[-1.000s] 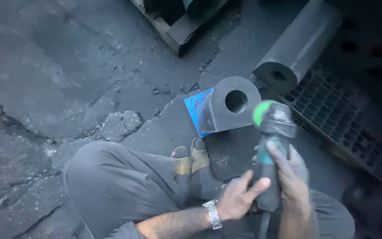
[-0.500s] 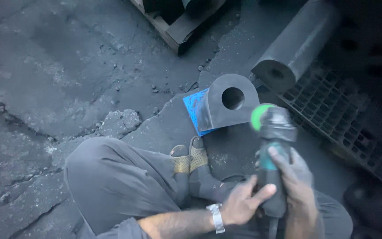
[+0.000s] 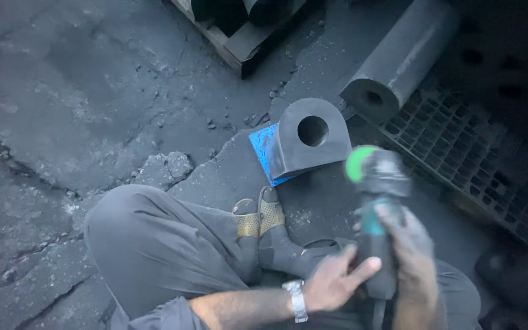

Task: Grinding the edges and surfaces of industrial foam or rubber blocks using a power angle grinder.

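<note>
I squat over a dark metal block (image 3: 308,142) with a round hole through it; it lies on a blue pad (image 3: 263,148) on the cracked floor. My right hand (image 3: 407,244) grips the body of a dark angle grinder (image 3: 375,201) whose green disc points up and away, just right of the block. My left hand (image 3: 334,282), with a wristwatch on the wrist, touches the lower part of the grinder's handle, thumb stretched along it. The grinder hangs a little above the floor, apart from the block.
A thick dark cylinder (image 3: 401,58) with a bore lies behind the block on the right. A black plastic grid pallet (image 3: 459,146) is at the right, a wooden pallet (image 3: 239,43) at the top. My sandalled foot (image 3: 258,217) rests near the block. Cracked dark concrete (image 3: 80,122) spreads left.
The view has shifted slightly; the grinder has risen a little in the frame toward the block. My left hand has slid along the grinder's handle, staying in contact with it.
</note>
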